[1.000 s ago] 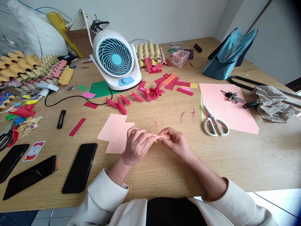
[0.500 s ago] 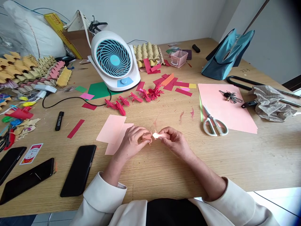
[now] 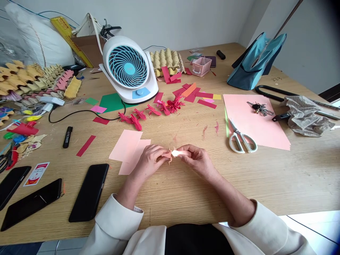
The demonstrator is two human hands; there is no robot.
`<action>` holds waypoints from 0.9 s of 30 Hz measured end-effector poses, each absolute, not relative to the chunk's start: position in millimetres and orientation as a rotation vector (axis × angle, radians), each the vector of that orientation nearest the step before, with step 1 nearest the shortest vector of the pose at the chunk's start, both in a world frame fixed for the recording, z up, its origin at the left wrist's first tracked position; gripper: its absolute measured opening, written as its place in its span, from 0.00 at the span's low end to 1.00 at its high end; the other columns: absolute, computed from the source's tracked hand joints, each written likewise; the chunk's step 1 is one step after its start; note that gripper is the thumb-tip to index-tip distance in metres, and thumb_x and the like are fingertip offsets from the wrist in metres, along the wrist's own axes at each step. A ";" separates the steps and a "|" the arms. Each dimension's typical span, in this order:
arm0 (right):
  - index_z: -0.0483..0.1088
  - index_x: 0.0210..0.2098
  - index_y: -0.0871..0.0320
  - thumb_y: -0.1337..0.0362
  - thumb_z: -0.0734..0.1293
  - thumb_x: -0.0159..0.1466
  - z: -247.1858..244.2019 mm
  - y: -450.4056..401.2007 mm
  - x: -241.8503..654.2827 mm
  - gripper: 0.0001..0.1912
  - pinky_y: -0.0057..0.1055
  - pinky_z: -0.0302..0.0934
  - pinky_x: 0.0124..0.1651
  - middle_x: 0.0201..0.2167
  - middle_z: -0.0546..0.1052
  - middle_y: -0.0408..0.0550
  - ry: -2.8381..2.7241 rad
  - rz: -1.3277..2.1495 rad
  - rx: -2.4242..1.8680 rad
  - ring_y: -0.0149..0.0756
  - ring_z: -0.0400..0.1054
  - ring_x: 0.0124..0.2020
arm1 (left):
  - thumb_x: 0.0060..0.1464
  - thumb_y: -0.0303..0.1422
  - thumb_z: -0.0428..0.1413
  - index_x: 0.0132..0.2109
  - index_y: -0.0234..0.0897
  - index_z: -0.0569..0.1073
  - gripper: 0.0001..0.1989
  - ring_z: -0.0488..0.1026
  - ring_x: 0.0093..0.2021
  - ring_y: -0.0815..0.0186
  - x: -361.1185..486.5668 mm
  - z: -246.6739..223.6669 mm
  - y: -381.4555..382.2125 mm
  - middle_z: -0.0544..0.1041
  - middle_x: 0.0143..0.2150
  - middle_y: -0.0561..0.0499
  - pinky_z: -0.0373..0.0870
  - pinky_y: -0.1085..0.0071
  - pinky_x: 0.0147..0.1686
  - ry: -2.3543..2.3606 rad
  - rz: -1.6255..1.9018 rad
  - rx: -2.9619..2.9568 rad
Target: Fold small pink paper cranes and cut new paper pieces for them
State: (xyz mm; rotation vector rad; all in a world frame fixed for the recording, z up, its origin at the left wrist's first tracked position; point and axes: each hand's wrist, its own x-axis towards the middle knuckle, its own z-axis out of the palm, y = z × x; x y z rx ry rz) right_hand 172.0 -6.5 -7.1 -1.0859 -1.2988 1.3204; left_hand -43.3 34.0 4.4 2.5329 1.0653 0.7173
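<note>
Near the table's front middle, my left hand (image 3: 152, 158) pinches the left part of a small pink paper piece (image 3: 170, 155) with curled, cut edges. My right hand (image 3: 198, 159) pinches its right part, where a bright pale patch shows between the fingertips. Whether this is one piece or two joined ones I cannot tell. Beside my left hand lie two light pink paper sheets (image 3: 125, 146), partly overlapping. Beyond the hands, several red paper shapes (image 3: 136, 122) with cut edges lie in a row.
A white fan (image 3: 129, 67) stands at the back left. White scissors (image 3: 242, 139) lie partly on large pink paper (image 3: 255, 122) with keys on it, at the right. Phones (image 3: 89, 193) and a black marker (image 3: 67, 137) lie at the left. Red strips (image 3: 86, 145) are scattered about.
My left fingers have closed in further around the left part of the pink piece, so less of it shows. My right hand has hardly moved.
</note>
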 end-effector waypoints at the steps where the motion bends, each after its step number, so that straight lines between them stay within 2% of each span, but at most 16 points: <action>1: 0.75 0.41 0.58 0.60 0.70 0.61 -7.1 -6.3 172.1 0.11 0.30 0.65 0.40 0.38 0.81 0.48 -1.299 1.316 -1.088 0.35 0.74 0.37 | 0.59 0.31 0.58 0.39 0.40 0.78 0.03 0.75 0.40 0.64 -43.4 5.3 33.7 0.80 0.39 0.50 0.68 0.65 0.44 1.080 0.759 2.504; 6: 0.74 0.41 0.58 0.60 0.68 0.62 -7.9 -5.6 173.1 0.10 0.30 0.66 0.40 0.38 0.81 0.48 -1.324 1.290 -1.130 0.36 0.74 0.37 | 0.59 0.32 0.58 0.45 0.41 0.78 0.07 0.76 0.43 0.63 -44.7 9.9 31.1 0.80 0.42 0.48 0.71 0.66 0.44 1.080 0.945 2.351; 13: 0.74 0.42 0.58 0.62 0.67 0.63 -10.3 -5.9 174.1 0.10 0.31 0.66 0.41 0.40 0.81 0.48 -1.358 1.288 -1.124 0.37 0.74 0.39 | 0.59 0.29 0.59 0.44 0.40 0.77 0.06 0.76 0.42 0.64 -41.5 13.9 28.0 0.80 0.41 0.48 0.72 0.67 0.43 0.998 1.045 2.341; 19: 0.75 0.42 0.58 0.63 0.67 0.63 -8.8 -6.9 174.6 0.09 0.29 0.64 0.39 0.38 0.81 0.47 -1.460 1.177 -1.174 0.36 0.74 0.38 | 0.59 0.29 0.59 0.45 0.39 0.77 0.07 0.75 0.42 0.64 -39.2 14.9 26.6 0.80 0.41 0.48 0.72 0.66 0.44 0.991 1.033 2.399; 23: 0.75 0.42 0.57 0.67 0.67 0.63 -6.5 -8.0 174.6 0.08 0.29 0.63 0.41 0.38 0.80 0.46 -1.553 1.049 -1.166 0.35 0.74 0.38 | 0.59 0.28 0.59 0.44 0.39 0.77 0.06 0.74 0.41 0.64 -37.3 15.8 25.3 0.81 0.41 0.49 0.71 0.63 0.47 0.989 1.002 2.483; 27: 0.75 0.42 0.57 0.67 0.67 0.64 -5.3 -8.4 173.8 0.08 0.29 0.63 0.41 0.37 0.80 0.46 -1.600 0.983 -1.128 0.34 0.73 0.38 | 0.59 0.27 0.59 0.45 0.39 0.77 0.07 0.75 0.42 0.65 -36.4 15.3 24.1 0.81 0.41 0.49 0.71 0.66 0.45 0.973 1.014 2.488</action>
